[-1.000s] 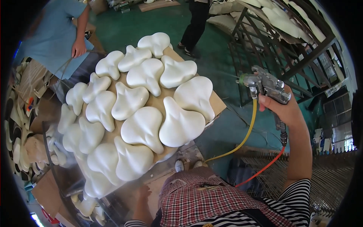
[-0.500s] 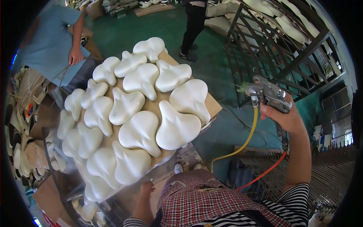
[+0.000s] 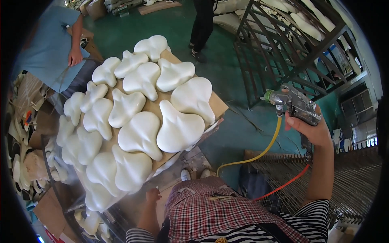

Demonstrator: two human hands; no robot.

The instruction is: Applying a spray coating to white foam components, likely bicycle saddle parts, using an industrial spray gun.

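My right hand (image 3: 310, 129) is closed around the grip of a metal spray gun (image 3: 300, 106), held off to the right of the board. Its nozzle points left, toward several smooth white bicycle-saddle pads (image 3: 179, 128). A yellow hose (image 3: 265, 153) and a red hose (image 3: 285, 184) run down from the gun. The pads lie in close rows on a brown board (image 3: 216, 106); a hazy mist veils those at the lower left. Low by my apron, near the board's close edge, my left hand (image 3: 152, 196) hangs with loosely bent fingers and nothing visible in it.
A person in a blue shirt (image 3: 52, 44) stands at the far left beside the board. Another person's dark-clothed legs (image 3: 201, 28) are beyond it. A dark metal rack (image 3: 283, 60) rises at the far right. Nearer on the right lies a rack of thin rods (image 3: 340, 178).
The spray gun has drawn away to the right from the pads. A faint spray at its nozzle no longer shows. The whole view has shifted slightly, so the board sits farther left.
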